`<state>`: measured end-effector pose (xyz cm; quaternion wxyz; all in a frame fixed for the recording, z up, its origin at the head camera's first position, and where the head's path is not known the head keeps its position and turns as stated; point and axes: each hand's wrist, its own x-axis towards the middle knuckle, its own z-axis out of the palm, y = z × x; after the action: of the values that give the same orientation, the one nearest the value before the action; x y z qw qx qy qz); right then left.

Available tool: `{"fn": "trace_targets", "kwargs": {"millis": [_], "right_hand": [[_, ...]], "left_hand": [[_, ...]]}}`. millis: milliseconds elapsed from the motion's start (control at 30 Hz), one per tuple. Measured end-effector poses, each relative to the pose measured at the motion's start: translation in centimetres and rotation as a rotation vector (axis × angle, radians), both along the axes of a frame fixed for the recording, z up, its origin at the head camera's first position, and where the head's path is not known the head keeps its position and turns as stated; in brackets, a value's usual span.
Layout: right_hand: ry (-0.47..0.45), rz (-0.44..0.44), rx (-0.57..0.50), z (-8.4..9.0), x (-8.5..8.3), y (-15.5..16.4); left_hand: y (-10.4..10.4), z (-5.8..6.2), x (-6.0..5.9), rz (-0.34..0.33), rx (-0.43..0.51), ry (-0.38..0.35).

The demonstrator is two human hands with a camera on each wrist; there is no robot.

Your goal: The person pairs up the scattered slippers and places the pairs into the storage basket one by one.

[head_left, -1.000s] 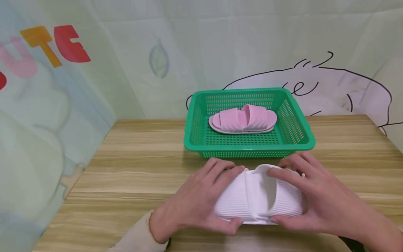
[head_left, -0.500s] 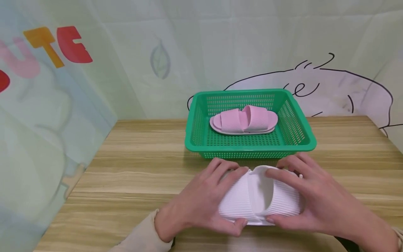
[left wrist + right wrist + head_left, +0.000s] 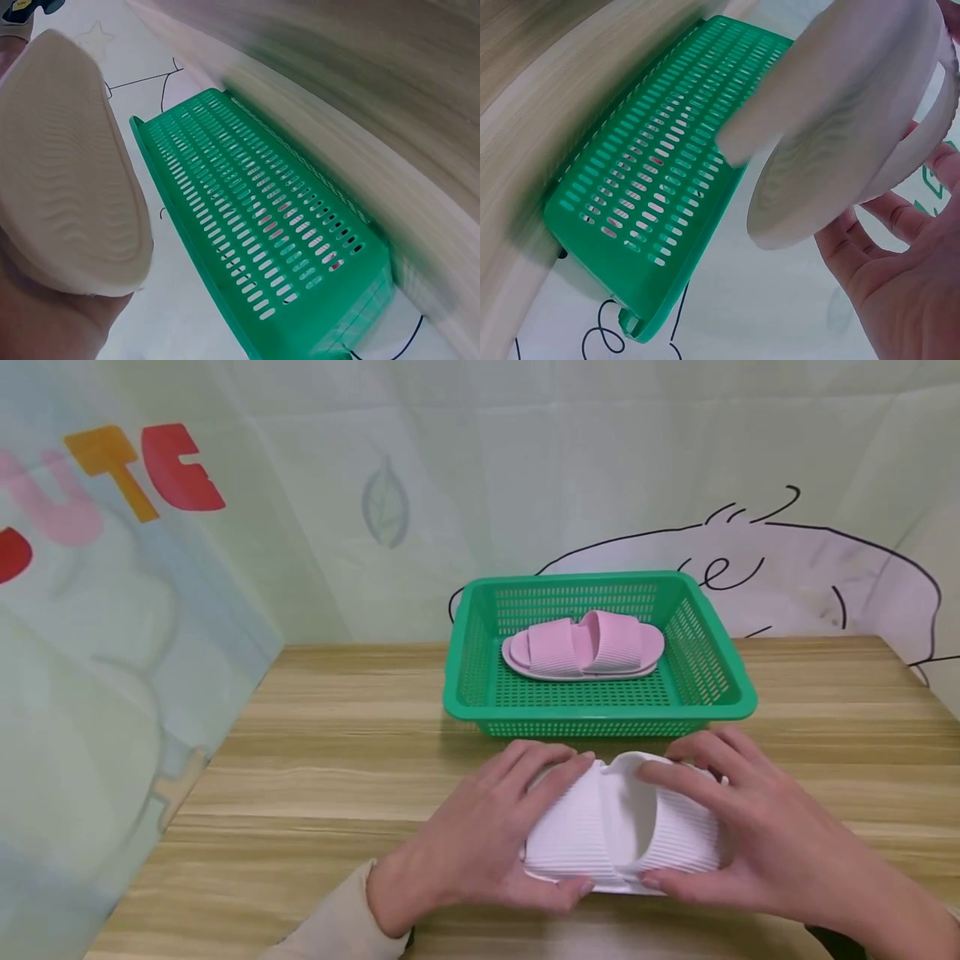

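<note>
A pair of white ribbed slippers [image 3: 622, 827], stacked together, is near the table's front edge. My left hand [image 3: 487, 835] grips their left end, with fingers over the top and thumb at the near side. My right hand [image 3: 750, 835] grips the right end the same way. The left wrist view shows a pale wavy sole [image 3: 67, 165] resting in my palm [image 3: 45, 322]. In the right wrist view the slippers [image 3: 855, 127] are held on edge above my right hand [image 3: 900, 285]. Just behind them stands a green slotted basket [image 3: 600, 712] holding a pair of pink slippers [image 3: 583, 646].
The wooden table [image 3: 315, 752] stretches bare to the left of the basket and hands. A printed curtain [image 3: 112, 610] hangs along the left side and the back. The basket [image 3: 270, 247] [image 3: 652, 195] fills much of both wrist views.
Almost nothing: both hands keep their hold on the white slippers in the same spot, and the head view has drifted slightly.
</note>
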<state>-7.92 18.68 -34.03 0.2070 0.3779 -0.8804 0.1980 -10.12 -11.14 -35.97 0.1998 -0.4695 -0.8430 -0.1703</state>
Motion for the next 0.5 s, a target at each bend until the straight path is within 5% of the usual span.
{"fn": "trace_targets", "kwargs": {"millis": [500], "right_hand": [[-0.014, -0.014, -0.017, -0.2, 0.1, 0.8]], "left_hand": [[-2.5, 0.5, -0.3, 0.071, -0.039, -0.047]]}}
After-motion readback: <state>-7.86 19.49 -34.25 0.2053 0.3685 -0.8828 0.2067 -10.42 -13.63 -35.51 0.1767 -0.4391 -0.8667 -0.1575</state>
